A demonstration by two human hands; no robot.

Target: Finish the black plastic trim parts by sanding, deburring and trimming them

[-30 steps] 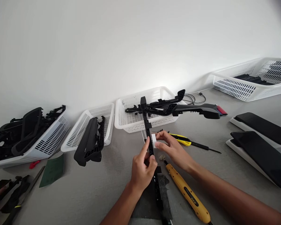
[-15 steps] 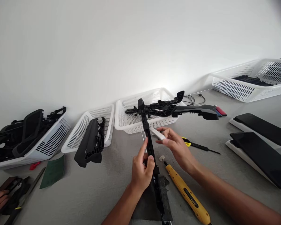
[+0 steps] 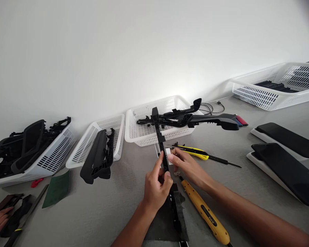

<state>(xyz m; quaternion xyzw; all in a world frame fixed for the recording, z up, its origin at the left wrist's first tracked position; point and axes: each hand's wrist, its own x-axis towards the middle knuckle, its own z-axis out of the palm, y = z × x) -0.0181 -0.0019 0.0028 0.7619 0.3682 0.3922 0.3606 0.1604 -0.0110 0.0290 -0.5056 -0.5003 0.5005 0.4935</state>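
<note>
A long, narrow black plastic trim part (image 3: 159, 137) reaches from the front of the table up toward the middle basket. My left hand (image 3: 157, 185) grips it partway along, thumb on one side and index finger stretched along it. Pinched in my right hand (image 3: 186, 164) is a small flat white piece (image 3: 168, 156), held close against the part's right side; whether it touches cannot be made out. Just below my right hand lies a yellow-handled electric tool (image 3: 204, 211). Behind that hand is a yellow utility knife (image 3: 195, 152) beside a thin black screwdriver (image 3: 225, 161).
White baskets (image 3: 136, 137) of black plastic parts line the wall. At right are two phones on white stands (image 3: 285, 175). A green sheet (image 3: 57, 189) lies at left, near another person's hand (image 3: 0, 221). A dark mat (image 3: 157, 226) lies under the trim part.
My right hand has moved down and left, bringing the white piece upright beside the trim part. More of the utility knife shows. My left hand keeps its grip.
</note>
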